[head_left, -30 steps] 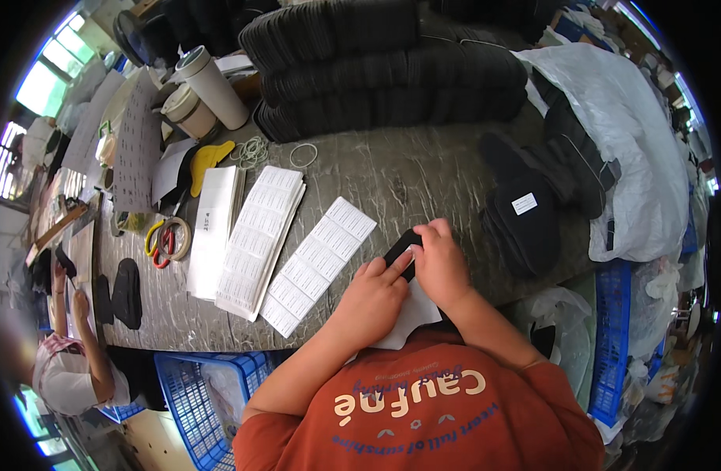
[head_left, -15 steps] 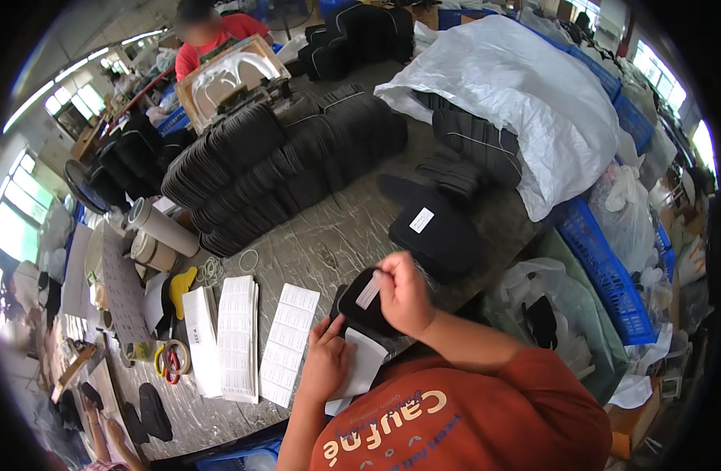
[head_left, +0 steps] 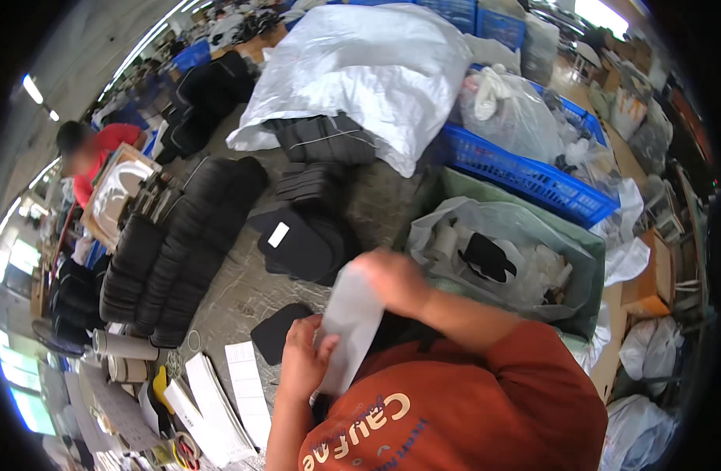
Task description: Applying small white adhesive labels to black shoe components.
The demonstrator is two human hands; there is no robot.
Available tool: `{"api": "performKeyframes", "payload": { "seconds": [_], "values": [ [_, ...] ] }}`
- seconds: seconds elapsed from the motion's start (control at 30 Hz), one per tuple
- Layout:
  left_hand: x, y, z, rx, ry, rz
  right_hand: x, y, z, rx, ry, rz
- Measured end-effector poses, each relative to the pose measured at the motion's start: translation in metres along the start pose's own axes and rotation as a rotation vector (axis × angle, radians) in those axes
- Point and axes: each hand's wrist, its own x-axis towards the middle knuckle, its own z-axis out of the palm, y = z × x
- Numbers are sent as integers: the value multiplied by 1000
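A pale backing strip (head_left: 351, 328) is held upright close to the chest, just above the near edge of the worktable (head_left: 243, 292). Its lower part is pinched by the left hand (head_left: 299, 363), whose fingers are closed together on the strip's left edge; its top is gripped by the right hand (head_left: 392, 279), fingers curled shut over it, though the fingertips are blurred and their exact hold cannot be made out. Whether anything is stuck to the strip cannot be told. Just left of the left hand, 1 flat black insole piece (head_left: 276, 331) lies on the table, partly covered by the hand. Little bare table is seen around it: white label sheets (head_left: 247, 392) lie toward the near-left rim, beside paper rolls (head_left: 125, 345) and scissors (head_left: 189, 450) that are cut off by the picture's edge. Farther out, a black stack topped by a white tag (head_left: 296, 243) sits mid-table, and long rows of stacked black insoles (head_left: 172, 259) fill the left side. To the right, the table's edge meets an open plastic bag (head_left: 494, 251) in a green bin. Beyond, a large grey sack (head_left: 360, 71) overlaps more black stacks, hiding their extent, next to a blue crate (head_left: 525, 173). At the far left, another person in red (head_left: 89, 153) is seen, blurred.
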Motion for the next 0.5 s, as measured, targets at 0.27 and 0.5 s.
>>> {"api": "performKeyframes", "payload": {
  "seconds": [0.27,0.5],
  "values": [
    [-3,-79,-24,670,29,189,-258,254,-137,-976,-397,1282],
    [26,-42,-5,-1065,209,-622,-87,167,-126,-503,443,455]
  ]
}}
